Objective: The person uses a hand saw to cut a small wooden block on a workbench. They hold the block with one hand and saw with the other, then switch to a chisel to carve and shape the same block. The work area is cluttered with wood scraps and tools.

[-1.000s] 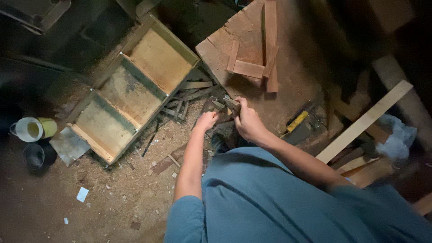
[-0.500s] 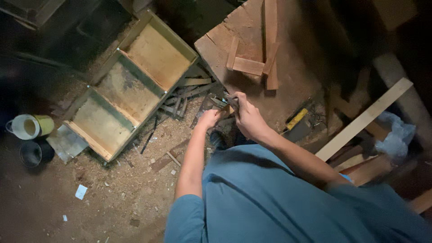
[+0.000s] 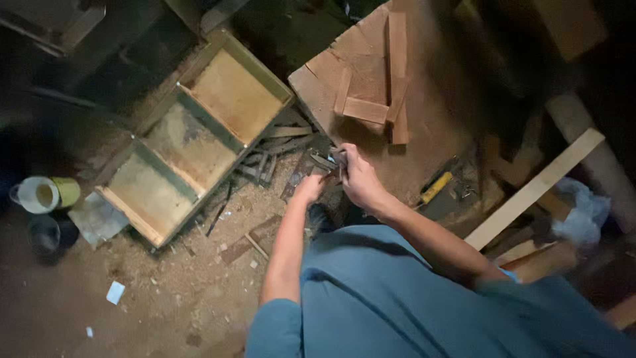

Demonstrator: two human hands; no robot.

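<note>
The right hand [image 3: 360, 180] curls its fingers around a small dark metal tool [image 3: 329, 162], gripping it just below the edge of the wooden board [image 3: 424, 126]. The left hand [image 3: 310, 187] pinches the tool's lower end, arm stretched forward. A three-part wooden tray [image 3: 192, 139] lies to the left on the sawdust floor [image 3: 165, 292].

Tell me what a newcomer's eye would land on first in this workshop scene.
First, the two hands meeting at the centre: the left hand and the right hand close together on a small dark tool, too dim to identify. To their left lies a long wooden frame with three compartments on the sawdust-strewn floor. Above the hands sits a board with short wooden strips on it.
</note>
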